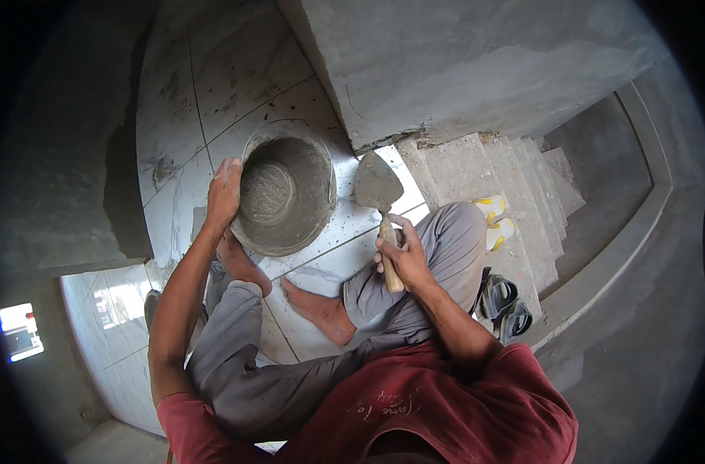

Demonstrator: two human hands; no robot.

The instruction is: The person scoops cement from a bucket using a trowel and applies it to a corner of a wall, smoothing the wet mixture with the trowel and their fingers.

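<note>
My left hand (pixel 223 193) grips the left rim of a grey, cement-caked bucket (pixel 309 210), which is tilted or upright on the marbled tiles, I cannot tell which. A little grey mortar (pixel 269 187) lies in its bottom. My right hand (pixel 399 255) is closed round the wooden handle of a trowel (pixel 379 182), whose mortar-coated blade points forward, just right of the bucket. My bare feet (pixel 315 305) rest on the tiles below the bucket, and my right knee is bent beside the trowel hand.
Rough concrete steps (pixel 515 201) descend at the right, with yellow-and-white flip-flops (pixel 496 232) and dark sandals (pixel 506 305) on them. A plastered wall block (pixel 476 62) stands ahead, another wall (pixel 74 155) at the left. A tiled surface (pixel 124 340) lies at lower left, near a bright opening.
</note>
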